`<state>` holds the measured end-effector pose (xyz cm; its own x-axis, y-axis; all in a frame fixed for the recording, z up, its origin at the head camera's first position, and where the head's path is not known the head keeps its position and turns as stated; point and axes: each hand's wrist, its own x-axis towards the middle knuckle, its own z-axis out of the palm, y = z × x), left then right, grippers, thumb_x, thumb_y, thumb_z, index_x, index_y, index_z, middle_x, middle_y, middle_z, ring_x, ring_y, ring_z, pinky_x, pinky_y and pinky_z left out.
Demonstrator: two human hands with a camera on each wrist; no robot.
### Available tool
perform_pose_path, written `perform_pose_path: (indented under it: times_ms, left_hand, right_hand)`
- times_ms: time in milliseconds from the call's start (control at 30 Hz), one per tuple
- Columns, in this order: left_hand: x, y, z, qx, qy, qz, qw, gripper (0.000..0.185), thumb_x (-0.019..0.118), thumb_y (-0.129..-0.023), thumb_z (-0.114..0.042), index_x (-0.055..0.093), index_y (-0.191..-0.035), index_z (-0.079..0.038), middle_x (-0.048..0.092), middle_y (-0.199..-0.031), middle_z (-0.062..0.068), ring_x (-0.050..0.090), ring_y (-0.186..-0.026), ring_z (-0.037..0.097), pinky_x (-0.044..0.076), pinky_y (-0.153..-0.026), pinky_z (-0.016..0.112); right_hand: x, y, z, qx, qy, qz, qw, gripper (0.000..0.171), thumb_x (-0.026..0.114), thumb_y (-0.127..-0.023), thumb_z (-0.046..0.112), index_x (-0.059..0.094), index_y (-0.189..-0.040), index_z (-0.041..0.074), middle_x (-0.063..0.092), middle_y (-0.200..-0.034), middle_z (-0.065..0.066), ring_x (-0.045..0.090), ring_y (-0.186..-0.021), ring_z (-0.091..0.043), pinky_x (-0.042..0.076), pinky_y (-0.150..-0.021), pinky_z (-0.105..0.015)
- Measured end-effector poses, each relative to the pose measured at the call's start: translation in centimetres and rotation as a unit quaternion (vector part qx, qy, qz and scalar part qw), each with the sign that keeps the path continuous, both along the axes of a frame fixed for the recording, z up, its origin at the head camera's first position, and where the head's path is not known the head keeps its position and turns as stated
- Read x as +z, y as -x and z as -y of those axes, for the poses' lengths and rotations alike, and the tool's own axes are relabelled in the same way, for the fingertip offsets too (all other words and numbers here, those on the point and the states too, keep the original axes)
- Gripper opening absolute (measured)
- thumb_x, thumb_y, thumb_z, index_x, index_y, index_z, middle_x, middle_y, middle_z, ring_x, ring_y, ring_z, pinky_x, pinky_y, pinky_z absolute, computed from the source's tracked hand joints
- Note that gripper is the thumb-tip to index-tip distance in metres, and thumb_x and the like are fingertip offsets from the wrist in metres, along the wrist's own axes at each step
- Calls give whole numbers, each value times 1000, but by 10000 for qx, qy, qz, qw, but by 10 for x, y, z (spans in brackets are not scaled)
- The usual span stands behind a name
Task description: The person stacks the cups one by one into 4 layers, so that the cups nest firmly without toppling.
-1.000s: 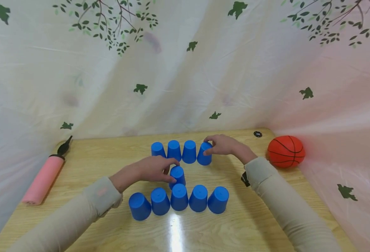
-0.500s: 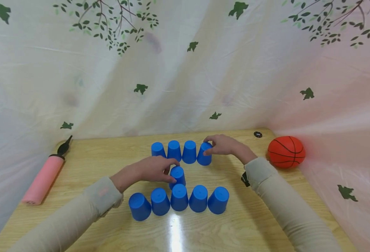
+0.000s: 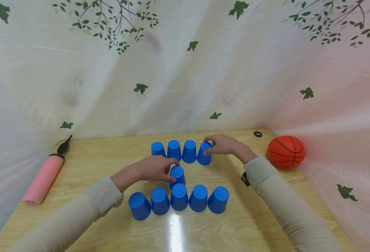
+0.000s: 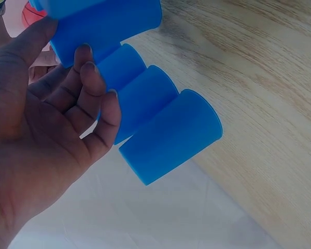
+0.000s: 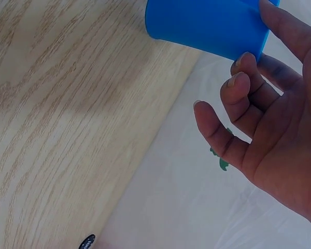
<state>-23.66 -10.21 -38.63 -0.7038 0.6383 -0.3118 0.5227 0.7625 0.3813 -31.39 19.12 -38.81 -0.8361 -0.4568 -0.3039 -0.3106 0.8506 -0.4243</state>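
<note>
Blue plastic cups stand upside down on the wooden table in two rows. The single middle cup (image 3: 177, 174), between the rows, is pinched near its top by my left hand (image 3: 153, 168). In the left wrist view, the thumb and fingers of that hand lie against the cup (image 4: 106, 31). My right hand (image 3: 224, 145) grips the far row's rightmost cup (image 3: 204, 159), with thumb and fingers about its upper end. The right wrist view shows this cup (image 5: 207, 26) at the fingertips. A near row of several cups (image 3: 179, 197) stands just in front of the middle cup.
At the left lies a pink hand pump (image 3: 44, 180) with a black nozzle. An orange basketball-patterned ball (image 3: 286, 151) sits at the right edge, and a black chip (image 3: 258, 134) lies at the back right. Patterned sheeting (image 3: 172, 70) encloses the table behind.
</note>
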Motion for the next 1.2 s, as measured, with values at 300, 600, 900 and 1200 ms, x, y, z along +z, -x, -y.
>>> perform_pose_path:
  times_ms: [300,600,900,1200]
  left_hand:
    - [0,-1,0,0,-27,-41,10000,50,70,-92,-45,57,-134,-22,63,-80,-10,59,-72,10,49,-67,26]
    - [3,2,5,-94,-168,-244,9995,50,68,-93,-47,58,-135,-19,63,-82,-10,58,-71,9,49,-66,26]
    - [15,5,12,55,-345,-216,9992,51,67,-93,-49,59,-133,-17,63,-86,-8,58,-75,9,49,-66,27]
    - [24,6,23,177,-429,-300,9985,53,68,-92,-49,58,-132,-16,64,-88,-8,58,-78,10,50,-68,26]
  right_hand:
    - [0,-1,0,0,0,-18,10000,62,68,-92,44,52,-143,13,61,-137,-16,62,-121,-34,52,-98,-51]
    - [1,-2,-1,21,22,-20,10000,64,69,-91,44,51,-144,12,62,-135,-16,62,-118,-33,53,-97,-50]
    - [1,-2,-10,33,75,16,10000,73,66,-92,52,46,-148,10,61,-136,-17,62,-119,-33,53,-95,-50]
    - [4,-18,-31,-106,273,-375,9989,73,65,-92,54,45,-148,10,68,-108,-10,63,-90,-21,53,-74,-36]
